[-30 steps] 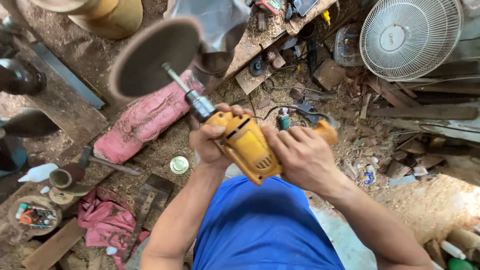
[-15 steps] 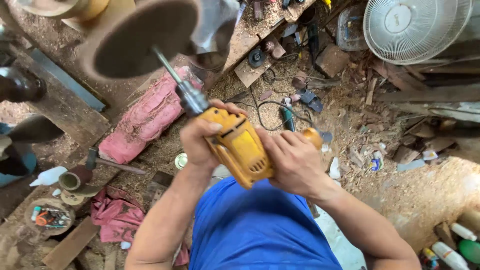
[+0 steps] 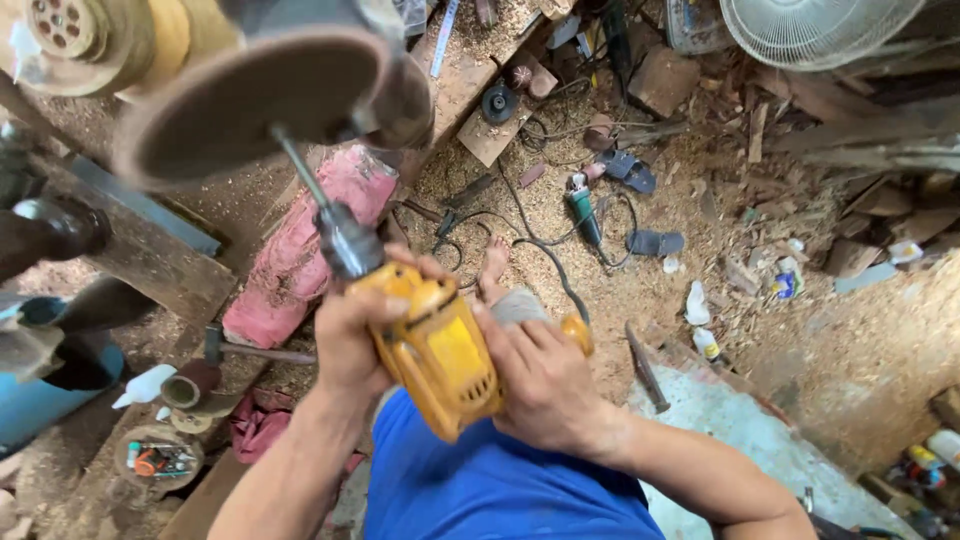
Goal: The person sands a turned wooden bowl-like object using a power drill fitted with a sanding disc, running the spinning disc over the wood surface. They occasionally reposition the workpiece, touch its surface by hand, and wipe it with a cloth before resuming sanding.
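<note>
Head view: one person, two bare hands, both on one yellow drill (image 3: 440, 355), looking down over a sawdust-covered floor (image 3: 850, 350).
Left hand (image 3: 355, 340): fingers curled tight round the front of the drill body, just behind the chuck; no gap visible.
Right hand (image 3: 540, 385): fingers wrapped closed over the rear and side of the drill, touching the left hand's side of the casing.
Drill: held low centre, above the blue shirt (image 3: 500, 490), tilted up and to the left.
Sanding disc (image 3: 250, 105): one round brown disc on the drill's metal shaft, upper left, blurred.
Bare foot (image 3: 493, 268): one, on the sawdust just beyond the drill.
Floor, counted: one green-bodied power tool (image 3: 583, 212) with black cord; two dark sandals (image 3: 655, 242); one pink cloth bundle (image 3: 300, 250); one hammer (image 3: 250, 350) left of the hands.
Fan (image 3: 815, 25): one, white, top right.
</note>
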